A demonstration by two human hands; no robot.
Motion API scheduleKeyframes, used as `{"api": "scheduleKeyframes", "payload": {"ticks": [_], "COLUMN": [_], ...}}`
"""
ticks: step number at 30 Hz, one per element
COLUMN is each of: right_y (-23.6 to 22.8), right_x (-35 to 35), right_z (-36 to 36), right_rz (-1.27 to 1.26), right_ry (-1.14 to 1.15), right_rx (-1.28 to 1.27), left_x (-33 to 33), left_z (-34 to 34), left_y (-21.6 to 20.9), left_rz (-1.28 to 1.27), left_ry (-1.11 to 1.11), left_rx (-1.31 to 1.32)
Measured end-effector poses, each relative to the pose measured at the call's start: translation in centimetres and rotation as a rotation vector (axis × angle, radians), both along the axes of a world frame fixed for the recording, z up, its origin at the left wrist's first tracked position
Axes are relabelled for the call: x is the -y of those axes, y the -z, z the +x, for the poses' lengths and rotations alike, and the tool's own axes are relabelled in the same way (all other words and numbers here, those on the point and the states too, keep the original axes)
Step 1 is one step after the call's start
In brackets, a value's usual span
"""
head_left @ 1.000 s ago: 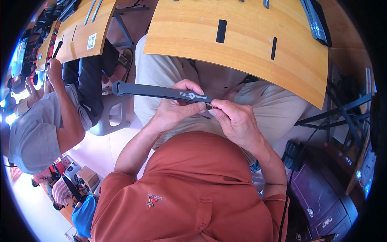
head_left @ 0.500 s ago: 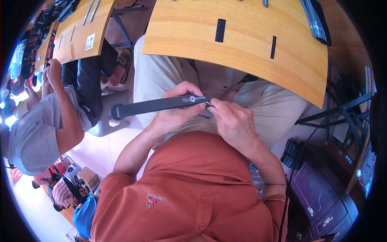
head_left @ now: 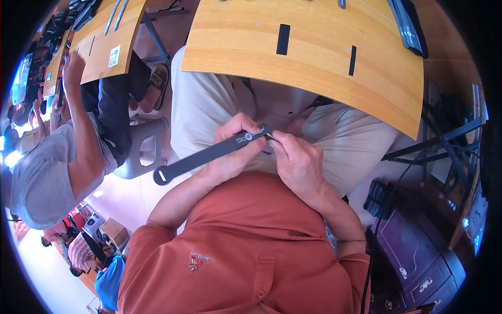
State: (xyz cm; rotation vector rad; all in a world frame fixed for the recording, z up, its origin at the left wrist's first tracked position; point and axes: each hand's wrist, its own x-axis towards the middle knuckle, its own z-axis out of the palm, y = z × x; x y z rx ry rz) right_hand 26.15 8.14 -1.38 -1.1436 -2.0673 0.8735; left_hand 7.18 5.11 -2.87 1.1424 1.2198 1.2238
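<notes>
A flat black strap with white lettering near one end and a slotted, rounded tab at the other lies across my hands above my lap. My left hand is closed around its lettered end, thumb in front and fingers behind. The free length slants down to the left, over my left forearm. At the strap's right tip, my right hand pinches a small, thin thing with a light glint, close against the strap. Fingers hide most of that piece, so its kind is unclear.
Ahead is a wooden table with two black strips, one near its middle, and a bundle of dark straps at its right edge. A seated person works at the left, on a grey stool. A purple cabinet stands at right.
The strap's slotted end has swung down and slightly right, so the strap slants more steeply. Both hands stay together at its other end. The person at the left has raised an arm.
</notes>
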Motion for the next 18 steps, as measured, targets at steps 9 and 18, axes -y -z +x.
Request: {"api": "scheduleKeyframes", "payload": {"ticks": [9,18], "right_y": [0.2,1.6], "right_x": [0.2,0.2], "right_z": [-0.1,0.5], "right_rz": [-0.041,0.038], "right_ry": [-0.014,-0.117], "right_rx": [0.092,0.204], "left_x": [0.8,1.4], "left_z": [1.1,0.7], "left_y": [0.4,1.3], "left_rz": [-0.045,-0.065], "left_ry": [-0.035,0.056], "left_rx": [-0.018,-0.177]}}
